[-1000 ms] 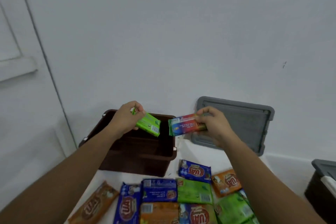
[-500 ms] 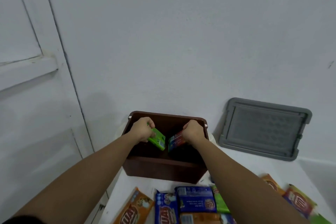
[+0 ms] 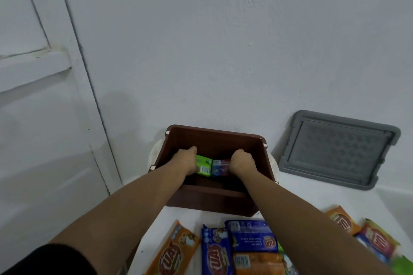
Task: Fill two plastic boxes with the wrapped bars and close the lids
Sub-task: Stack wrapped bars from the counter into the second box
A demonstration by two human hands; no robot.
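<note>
1. Inside an open brown plastic box (image 3: 214,140), two wrapped bars side by side, touching or nearly so: a green bar (image 3: 203,165) on the left, a blue-and-red bar (image 3: 220,167) on the right.
2. Left hand (image 3: 185,161) reaching down into the box, curled around the left end of the green bar; fingers hidden under the back of the hand, so exact grip impossible to tell.
3. Right hand (image 3: 242,164) likewise down in the box, curled at the right end of the blue-and-red bar; fingertips out of sight behind the knuckles.
4. Both forearms crossing the near rim of the box.
5. Box standing on a white table (image 3: 335,194), close to the far wall.
6. Grey lid (image 3: 339,149) leaning against the wall, right of the box and apart from it.
7. Near edge of the table: loose wrapped bars (image 3: 250,236) in orange, blue, red and green, some overlapping, partly hidden by the right forearm.
</note>
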